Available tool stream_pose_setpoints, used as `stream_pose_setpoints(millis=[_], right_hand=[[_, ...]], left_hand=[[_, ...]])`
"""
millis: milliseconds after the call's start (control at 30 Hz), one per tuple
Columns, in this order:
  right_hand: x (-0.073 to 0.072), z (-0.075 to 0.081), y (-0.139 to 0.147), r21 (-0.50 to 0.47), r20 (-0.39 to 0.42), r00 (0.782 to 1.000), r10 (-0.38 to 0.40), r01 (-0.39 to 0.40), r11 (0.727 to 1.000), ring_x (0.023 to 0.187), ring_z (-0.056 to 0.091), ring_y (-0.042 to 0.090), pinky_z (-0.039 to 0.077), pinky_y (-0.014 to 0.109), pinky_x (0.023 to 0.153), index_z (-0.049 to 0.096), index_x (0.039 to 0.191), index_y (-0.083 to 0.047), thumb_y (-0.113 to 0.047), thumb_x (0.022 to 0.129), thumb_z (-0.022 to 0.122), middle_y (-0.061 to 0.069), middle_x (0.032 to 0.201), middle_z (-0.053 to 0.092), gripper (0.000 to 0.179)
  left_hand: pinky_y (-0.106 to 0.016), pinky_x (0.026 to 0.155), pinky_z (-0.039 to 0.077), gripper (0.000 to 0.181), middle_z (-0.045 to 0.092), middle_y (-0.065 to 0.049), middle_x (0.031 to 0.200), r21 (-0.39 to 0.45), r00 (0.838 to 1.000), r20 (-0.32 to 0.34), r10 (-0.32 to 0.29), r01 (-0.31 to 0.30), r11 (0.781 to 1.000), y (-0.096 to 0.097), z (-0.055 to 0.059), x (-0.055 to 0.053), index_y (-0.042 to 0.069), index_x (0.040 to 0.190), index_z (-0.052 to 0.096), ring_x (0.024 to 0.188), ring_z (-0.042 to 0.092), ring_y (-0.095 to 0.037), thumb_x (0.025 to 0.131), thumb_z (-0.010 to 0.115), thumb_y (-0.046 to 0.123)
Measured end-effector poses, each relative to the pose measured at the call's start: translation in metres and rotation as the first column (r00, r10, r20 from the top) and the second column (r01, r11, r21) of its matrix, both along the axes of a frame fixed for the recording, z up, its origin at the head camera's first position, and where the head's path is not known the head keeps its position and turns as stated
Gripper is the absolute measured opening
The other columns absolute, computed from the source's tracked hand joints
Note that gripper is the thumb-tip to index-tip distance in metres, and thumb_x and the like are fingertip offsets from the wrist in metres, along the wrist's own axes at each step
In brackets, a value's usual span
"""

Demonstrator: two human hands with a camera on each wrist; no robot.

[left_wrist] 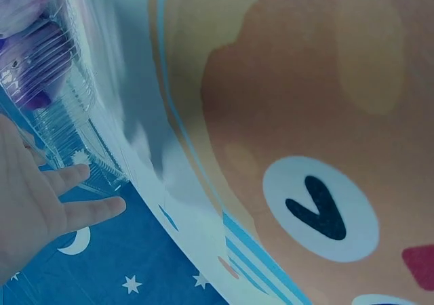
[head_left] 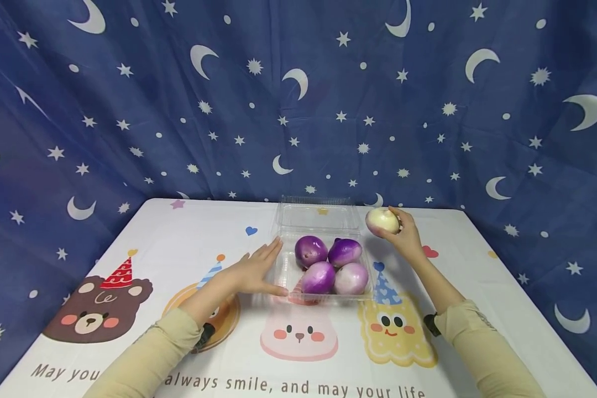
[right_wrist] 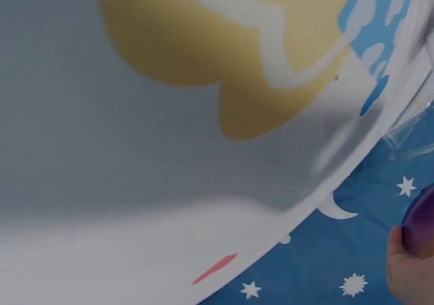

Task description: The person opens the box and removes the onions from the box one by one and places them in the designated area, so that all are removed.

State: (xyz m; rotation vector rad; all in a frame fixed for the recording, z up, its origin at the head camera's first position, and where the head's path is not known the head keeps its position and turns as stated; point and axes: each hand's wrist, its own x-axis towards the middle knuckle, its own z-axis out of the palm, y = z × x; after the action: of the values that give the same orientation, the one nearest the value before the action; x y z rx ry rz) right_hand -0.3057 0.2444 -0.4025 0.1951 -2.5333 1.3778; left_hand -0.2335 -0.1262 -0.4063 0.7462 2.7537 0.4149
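A clear plastic clamshell box (head_left: 286, 276) lies on the table with its lid (head_left: 318, 215) folded back. Inside it are several glossy purple-and-white onions, among them a dark purple onion (head_left: 310, 251) and a paler onion (head_left: 351, 278). My left hand (head_left: 256, 272) rests along the box's left side, fingers extended and thumb near its front corner. In the left wrist view, the left hand's fingers (left_wrist: 91, 211) are spread beside the box wall. Right of the lid, my right hand (head_left: 404, 232) holds another onion (head_left: 382, 221), its pale end showing, between thumb and fingers.
A white tablecloth (head_left: 219, 326) with cartoon animals, party hats and lettering covers the table. Behind the table's back edge hangs a dark blue curtain (head_left: 323, 99) printed with moons and stars.
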Motion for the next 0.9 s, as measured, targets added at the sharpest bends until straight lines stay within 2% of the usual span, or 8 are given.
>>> stream_pose_setpoints(millis=[400, 667, 900], right_hand=[[-0.014, -0.011, 0.001, 0.083, 0.078, 0.997, -0.004, -0.003, 0.997, 0.128, 0.035, 0.044, 0.033, 0.052, 0.108, 0.033, 0.138, 0.011, -0.008, 0.082, 0.069, 0.033, 0.136, 0.035, 0.069], [-0.016, -0.019, 0.005, 0.181, 0.093, 0.996, 0.008, -0.024, 0.983, 0.125, 0.038, 0.047, 0.030, 0.055, 0.107, 0.036, 0.136, 0.013, -0.012, 0.081, 0.069, 0.036, 0.134, 0.039, 0.069], [-0.017, -0.023, 0.008, 0.195, 0.123, 0.992, 0.033, -0.057, 0.979, 0.127, 0.037, 0.049, 0.031, 0.055, 0.108, 0.035, 0.136, 0.014, -0.011, 0.082, 0.068, 0.036, 0.136, 0.039, 0.068]], left_hand=[[-0.067, 0.109, 0.017, 0.115, -0.007, -0.008, 0.160, 0.015, 1.000, -0.005, 0.002, -0.002, 1.000, -0.002, 0.000, 0.003, 0.008, 0.152, -0.001, 0.144, 0.010, -0.040, 0.075, 0.061, 0.069], [-0.067, 0.108, 0.018, 0.116, -0.006, -0.009, 0.160, 0.011, 1.000, -0.005, 0.000, 0.000, 1.000, -0.002, -0.002, 0.004, 0.008, 0.152, 0.000, 0.144, 0.012, -0.040, 0.075, 0.060, 0.070], [-0.067, 0.109, 0.017, 0.115, -0.008, -0.008, 0.160, 0.003, 1.000, -0.001, -0.004, 0.004, 1.000, -0.001, -0.002, 0.002, 0.009, 0.152, -0.002, 0.145, 0.010, -0.039, 0.076, 0.059, 0.070]])
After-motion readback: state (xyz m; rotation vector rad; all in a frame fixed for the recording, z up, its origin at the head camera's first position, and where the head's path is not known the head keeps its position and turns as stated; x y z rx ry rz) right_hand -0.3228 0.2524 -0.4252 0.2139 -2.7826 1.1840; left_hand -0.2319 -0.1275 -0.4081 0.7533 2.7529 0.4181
